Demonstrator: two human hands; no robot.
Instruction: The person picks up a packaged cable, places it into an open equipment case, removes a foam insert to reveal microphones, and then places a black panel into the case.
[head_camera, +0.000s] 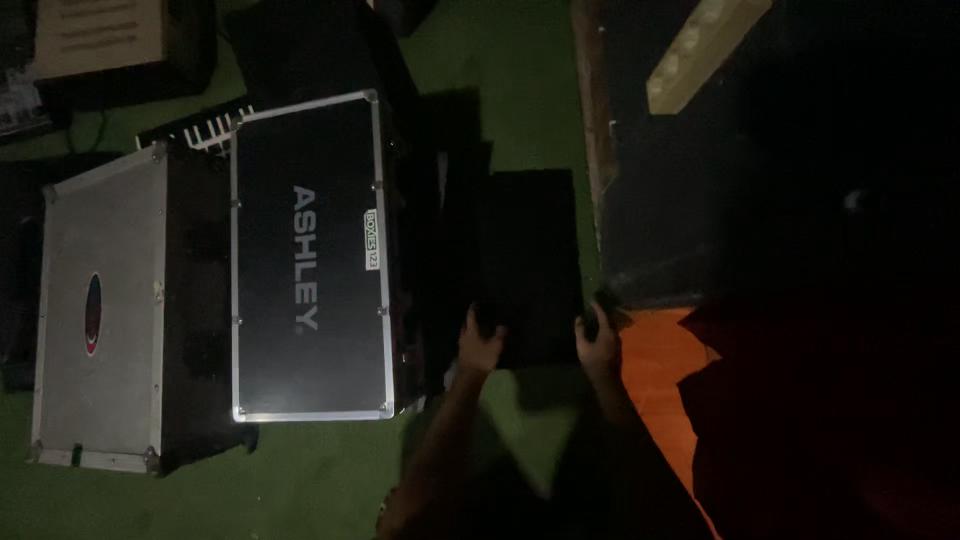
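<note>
Left hand (481, 345) and right hand (598, 338) each grip a near corner of a black panel (528, 265), just right of a black case (310, 258).

Flat panel (528, 265) lies right of two cases (310, 255), apparently on the carpet (320, 480).

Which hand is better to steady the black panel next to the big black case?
Probably the left hand: it grips the black panel on the edge nearer the black case. The right hand holds the far edge.
</note>
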